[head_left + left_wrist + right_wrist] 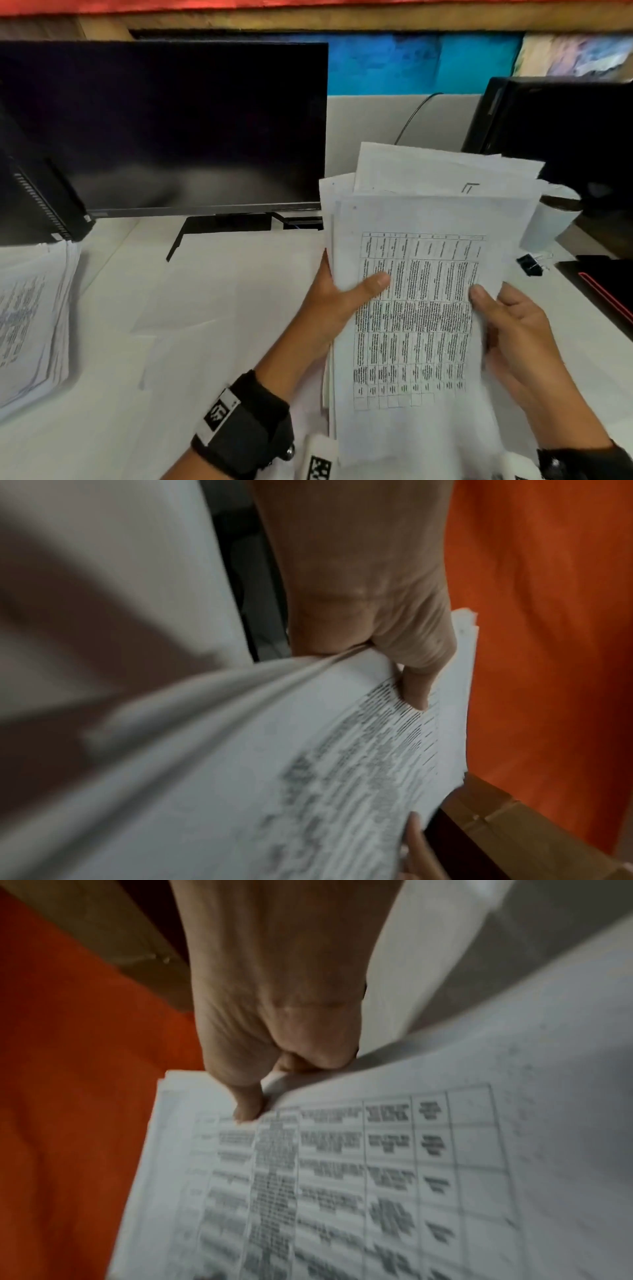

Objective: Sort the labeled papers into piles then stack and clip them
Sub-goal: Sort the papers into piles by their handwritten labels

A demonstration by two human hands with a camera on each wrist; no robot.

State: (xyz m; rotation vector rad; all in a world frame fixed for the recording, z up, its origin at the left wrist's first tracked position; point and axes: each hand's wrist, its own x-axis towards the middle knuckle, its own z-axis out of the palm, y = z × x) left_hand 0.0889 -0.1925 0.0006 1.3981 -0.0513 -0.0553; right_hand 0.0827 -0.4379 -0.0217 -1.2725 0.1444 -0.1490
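An office desk. A dark, switched-off monitor [164,123] stands on its stand ahead and to the left of the hands; a second black screen [561,137] rises beyond the right hand. The white desk surface [205,308] carries a pile of printed sheets [30,318] far to the left and a black binder clip [529,264] just past the right hand.

The held stack of papers [421,291] sits at centre, left hand [337,301] at its nine o'clock edge, right hand [520,329] at three. At ten o'clock the monitor [164,123] stands behind. At nine lies another paper pile [30,318]; at two, a binder clip [530,264] on the desk [205,308].
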